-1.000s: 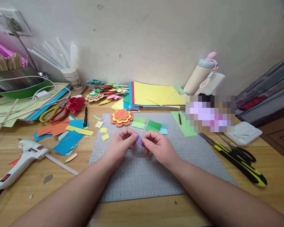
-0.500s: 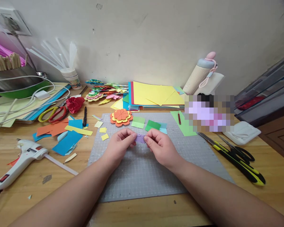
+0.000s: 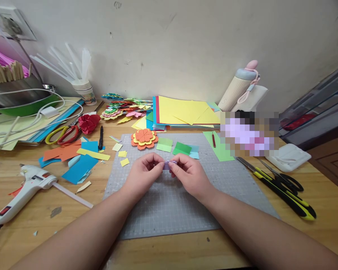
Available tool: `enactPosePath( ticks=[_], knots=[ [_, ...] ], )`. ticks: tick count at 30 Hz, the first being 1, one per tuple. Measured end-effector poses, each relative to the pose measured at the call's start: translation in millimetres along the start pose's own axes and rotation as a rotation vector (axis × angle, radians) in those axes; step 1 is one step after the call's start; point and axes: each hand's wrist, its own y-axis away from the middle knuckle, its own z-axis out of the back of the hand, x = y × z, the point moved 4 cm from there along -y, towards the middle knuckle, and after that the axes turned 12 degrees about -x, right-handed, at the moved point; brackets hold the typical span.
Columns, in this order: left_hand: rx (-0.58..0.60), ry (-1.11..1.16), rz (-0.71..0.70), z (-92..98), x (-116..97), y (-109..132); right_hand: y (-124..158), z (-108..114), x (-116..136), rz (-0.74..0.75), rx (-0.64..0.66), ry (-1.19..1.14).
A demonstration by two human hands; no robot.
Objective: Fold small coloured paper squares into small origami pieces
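My left hand [image 3: 144, 174] and my right hand [image 3: 189, 174] meet over the grey cutting mat [image 3: 169, 210], fingers pinched together on a small purple paper piece [image 3: 168, 164]. Only a sliver of the purple paper shows between my fingertips. Just beyond my hands on the mat lie an orange and yellow paper flower [image 3: 144, 138], a light green folded square [image 3: 164, 144] and a darker green square [image 3: 181, 148].
A white glue gun [image 3: 22, 189] lies at the left. Blue, orange and yellow scraps [image 3: 79, 159] sit left of the mat. Black scissors [image 3: 284, 180] and a yellow-black knife [image 3: 287, 197] lie at the right. Coloured sheets [image 3: 183, 112], a bottle [image 3: 238, 88] and a cup [image 3: 86, 92] stand at the back.
My hands have drawn closer together, and the purple paper piece shows less between my fingers than half a second ago, when it was stretched out wider.
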Motion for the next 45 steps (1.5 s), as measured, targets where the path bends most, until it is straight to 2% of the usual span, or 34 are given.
enactPosePath(
  ticks=[10, 16, 18, 20, 24, 26, 30, 33, 39, 45],
  knots=[
    [0.012, -0.102, -0.057, 0.1, -1, 0, 0, 1, 1, 0.095, 0.011, 0.12],
    [-0.035, -0.128, -0.075, -1.5, -5, 6, 11, -2, 18, 0.424, 0.014, 0.361],
    [-0.07, -0.118, -0.064, -1.3, -5, 9, 13, -3, 19, 0.454, 0.011, 0.385],
    [-0.08, -0.079, -0.03, -0.9, -3, 8, 10, -1, 15, 0.337, -0.011, 0.305],
    [0.0, 0.091, 0.115, -0.7, 5, 2, -1, -1, -2, -0.086, -0.01, -0.039],
    [0.074, 0.184, 0.196, -1.8, 8, -1, -3, -1, -5, -0.165, 0.003, -0.139],
    [0.204, 0.295, 0.3, -4.6, 8, -1, -3, 0, -5, -0.174, 0.025, -0.193],
    [0.237, 0.323, 0.32, -4.7, 8, 0, -1, -1, -3, -0.164, 0.04, -0.183],
    [0.179, 0.289, 0.271, -0.6, 14, -1, 2, -3, -1, -0.166, 0.062, -0.186],
    [0.09, 0.305, 0.238, 0.6, 13, -3, 2, -7, -7, -0.241, 0.106, -0.344]
  ],
)
